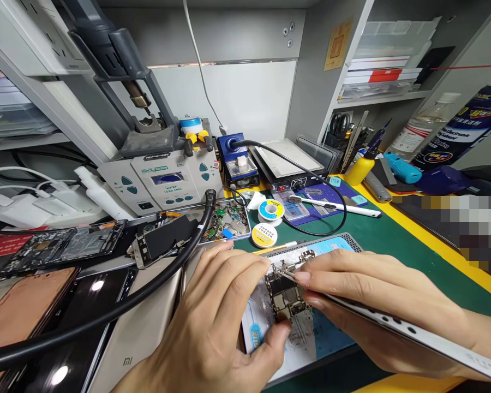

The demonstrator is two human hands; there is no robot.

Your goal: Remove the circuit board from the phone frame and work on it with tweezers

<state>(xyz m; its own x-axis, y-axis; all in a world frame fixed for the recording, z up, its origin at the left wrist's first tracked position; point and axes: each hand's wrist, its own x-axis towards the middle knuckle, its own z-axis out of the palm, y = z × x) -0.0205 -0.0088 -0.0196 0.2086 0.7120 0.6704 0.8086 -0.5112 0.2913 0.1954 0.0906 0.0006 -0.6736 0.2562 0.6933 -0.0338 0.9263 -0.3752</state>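
A small phone circuit board (287, 295) lies on a white and blue work mat (331, 333) in front of me. My left hand (221, 300) spans it, thumb against the near edge and index finger by the far left corner, so it is gripped between them. Pinched between the thumb and fingers of my right hand (372, 300) is a pair of metal tweezers (401, 327) with a row of dark holes along the handle. The tweezer tips reach the upper part of the board; my fingers partly cover them, and I cannot tell whether they grip anything.
A hot air station (163, 180) stands at the back left, its black hose (147, 300) sweeping across several phones. Near the mat are solder spools (265, 234), a tray of board scraps (229, 218) and a brush (335, 206). A flat heating plate (290, 158) sits behind.
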